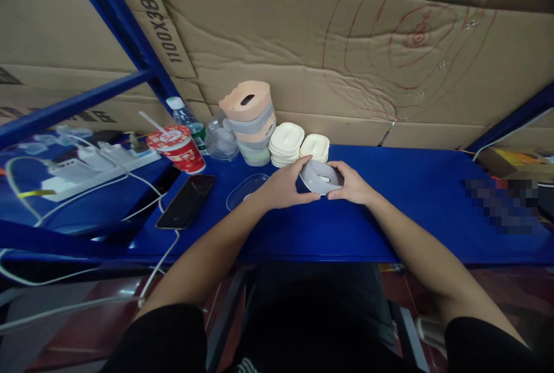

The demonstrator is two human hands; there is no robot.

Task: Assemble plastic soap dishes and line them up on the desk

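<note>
Between my two hands is a grey plastic cover with an oval slot (321,172), its slot facing up, just above or on the blue table. My left hand (288,185) grips its left side, thumb at the near edge. On the other side my right hand (351,183) holds it with fingers and thumb. Behind it stand two piles of cream square lids (286,139), the right pile (314,148) lower. A tall stack of peach and grey slotted covers (249,108) rises beside them. Left of my left hand lies a clear plastic lid (242,188).
Over to the left are a black phone (186,202), a red paper cup with a straw (179,150), a water bottle (190,122) and a clear container (221,139). White cables run from a power strip (104,166). Cardboard (268,32) walls the back of the blue table (415,205).
</note>
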